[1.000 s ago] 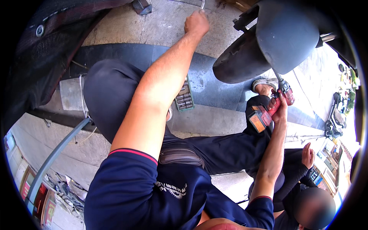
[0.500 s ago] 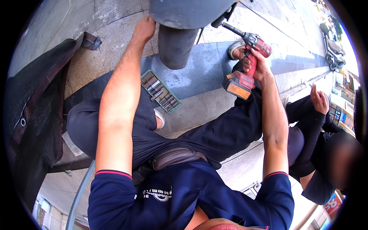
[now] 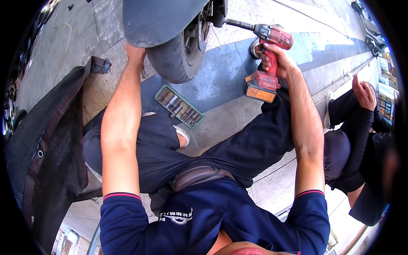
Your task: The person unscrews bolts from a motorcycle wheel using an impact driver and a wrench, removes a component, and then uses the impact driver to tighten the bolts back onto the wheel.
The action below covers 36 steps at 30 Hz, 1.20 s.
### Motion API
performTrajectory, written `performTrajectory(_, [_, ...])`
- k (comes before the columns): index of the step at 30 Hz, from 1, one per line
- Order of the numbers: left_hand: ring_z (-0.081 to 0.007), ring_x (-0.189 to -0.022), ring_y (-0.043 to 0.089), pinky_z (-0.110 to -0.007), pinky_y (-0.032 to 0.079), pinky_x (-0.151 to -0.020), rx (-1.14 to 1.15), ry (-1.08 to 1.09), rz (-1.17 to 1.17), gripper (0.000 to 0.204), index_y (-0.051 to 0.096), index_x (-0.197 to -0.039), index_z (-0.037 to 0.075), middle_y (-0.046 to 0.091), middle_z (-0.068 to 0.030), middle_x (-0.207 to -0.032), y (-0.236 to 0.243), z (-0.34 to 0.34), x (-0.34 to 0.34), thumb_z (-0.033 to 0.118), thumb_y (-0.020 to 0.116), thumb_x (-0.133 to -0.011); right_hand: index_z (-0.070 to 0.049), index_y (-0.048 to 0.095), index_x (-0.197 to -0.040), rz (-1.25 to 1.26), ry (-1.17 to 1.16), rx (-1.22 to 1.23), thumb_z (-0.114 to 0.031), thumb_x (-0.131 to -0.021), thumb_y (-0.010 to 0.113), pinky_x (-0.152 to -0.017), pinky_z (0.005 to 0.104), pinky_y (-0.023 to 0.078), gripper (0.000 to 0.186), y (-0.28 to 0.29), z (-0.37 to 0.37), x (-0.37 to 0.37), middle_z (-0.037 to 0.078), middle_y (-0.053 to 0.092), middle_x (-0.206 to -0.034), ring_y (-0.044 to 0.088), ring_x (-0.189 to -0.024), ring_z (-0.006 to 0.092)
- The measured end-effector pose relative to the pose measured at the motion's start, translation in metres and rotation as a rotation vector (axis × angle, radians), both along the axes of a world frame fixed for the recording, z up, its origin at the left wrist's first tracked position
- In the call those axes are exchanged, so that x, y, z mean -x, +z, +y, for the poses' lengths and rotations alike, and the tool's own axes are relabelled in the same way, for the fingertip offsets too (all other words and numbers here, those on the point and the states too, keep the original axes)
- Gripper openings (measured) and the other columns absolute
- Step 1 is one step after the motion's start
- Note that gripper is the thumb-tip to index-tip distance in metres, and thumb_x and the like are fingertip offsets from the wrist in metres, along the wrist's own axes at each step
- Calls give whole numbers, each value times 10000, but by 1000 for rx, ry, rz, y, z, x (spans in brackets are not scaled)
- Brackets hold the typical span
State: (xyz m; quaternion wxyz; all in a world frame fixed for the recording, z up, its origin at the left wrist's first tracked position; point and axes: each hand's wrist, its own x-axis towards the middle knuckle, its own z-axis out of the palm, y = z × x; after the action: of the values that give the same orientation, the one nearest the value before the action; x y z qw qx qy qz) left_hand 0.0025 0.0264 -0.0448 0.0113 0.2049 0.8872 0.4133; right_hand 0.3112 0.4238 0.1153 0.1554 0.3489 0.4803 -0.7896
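My right hand [image 3: 274, 59] grips a red cordless impact wrench [image 3: 268, 72], whose long socket extension [image 3: 240, 23] reaches to the hub area of a black-tyred wheel [image 3: 174, 61] under a dark fender [image 3: 159, 19]. My left hand [image 3: 135, 53] is at the tyre's left side, below the fender's edge; its fingers are hidden, so what it holds cannot be seen. A green case of metal sockets [image 3: 178, 106] lies open on the paving between my legs, below the wheel.
A dark heavy sheet with an eyelet [image 3: 46, 140] hangs at my left. A co-worker's hand [image 3: 365, 93] and dark-clad legs are close at my right. A scooter [image 3: 367, 29] stands farther back; a thin hose [image 3: 66, 34] lies on the ground at upper left.
The view has swung, bringing the wheel left and revealing its rim and tyre. My left hand has moved down beside the tyre. The wrench's extension now lies nearly level, still at the wheel.
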Motion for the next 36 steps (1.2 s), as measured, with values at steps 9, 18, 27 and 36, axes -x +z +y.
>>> performTrajectory(9, [-227,-792,695,-392,505,-668,-244,109,-199,448,709,-1072,-11,753,-129,-920,-10,-11,16,396,699,-885,-34,653,-1093,8,-12,-32,-340,-922,699,-505,248,432,354,-1,1,2,-22,560,-658,502,-515,81])
performTrajectory(18, [-236,-748,685,-390,507,-632,-426,66,-265,428,711,-1074,-11,747,-117,-898,2,-3,16,378,686,-898,-45,643,-1081,35,-8,-42,-327,-916,707,-509,249,452,333,4,-1,6,-16,565,-661,506,-510,86])
performTrajectory(27, [-273,-897,679,-395,533,-739,-430,-98,111,359,704,-1086,-18,730,-117,-1003,-19,19,-10,295,671,-912,-40,638,-1071,20,-12,-40,-303,-918,703,-498,251,449,311,4,3,6,-14,563,-655,503,-500,84])
performTrajectory(36, [-424,-1070,673,-459,523,-876,-307,100,-216,361,685,-1087,-50,700,-297,-1084,9,30,-31,237,549,-915,5,593,-1062,34,25,-25,-325,-944,657,-499,275,461,356,-1,4,5,13,544,-647,516,-515,112])
